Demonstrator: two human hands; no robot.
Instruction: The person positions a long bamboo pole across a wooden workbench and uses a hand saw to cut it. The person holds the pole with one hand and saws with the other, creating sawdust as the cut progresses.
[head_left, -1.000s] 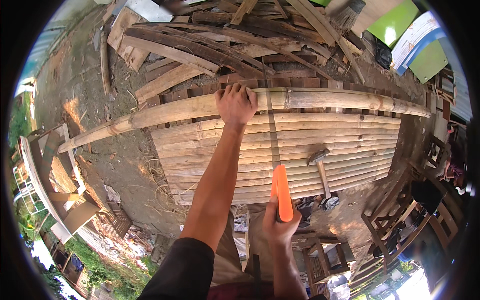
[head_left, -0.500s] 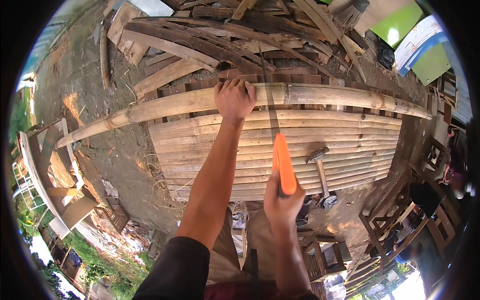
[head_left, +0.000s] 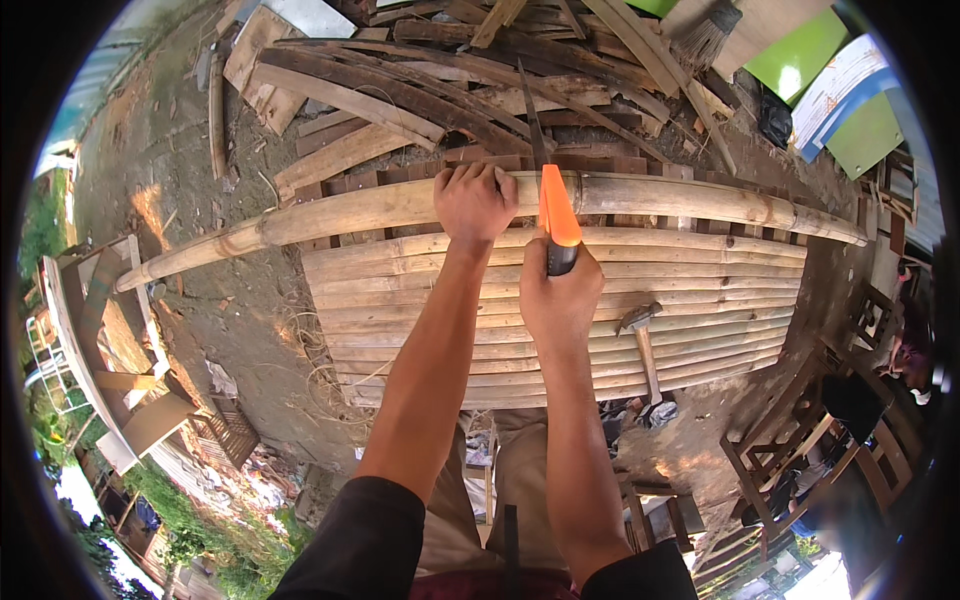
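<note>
- Now the long bamboo pole (head_left: 400,205) is seen lying crosswise under the left hand (head_left: 474,200), which is closed over its top just as it was a second ago; the pole has not shifted.
- Beneath and nearer than both hands, the table (head_left: 700,300) of split bamboo slats is unchanged, and the pole is borne on its far edge.
- Since a second ago the saw with the orange handle (head_left: 556,215) has been carried forward from the near side of the slats up to the pole, just right of the left hand, its dark blade reaching beyond the pole.
- Around that handle the right hand (head_left: 560,300) is wrapped fully shut; a cut is judged about to begin.
- Well right of the right hand, a hammer (head_left: 642,335) is left untouched on the slats.
</note>
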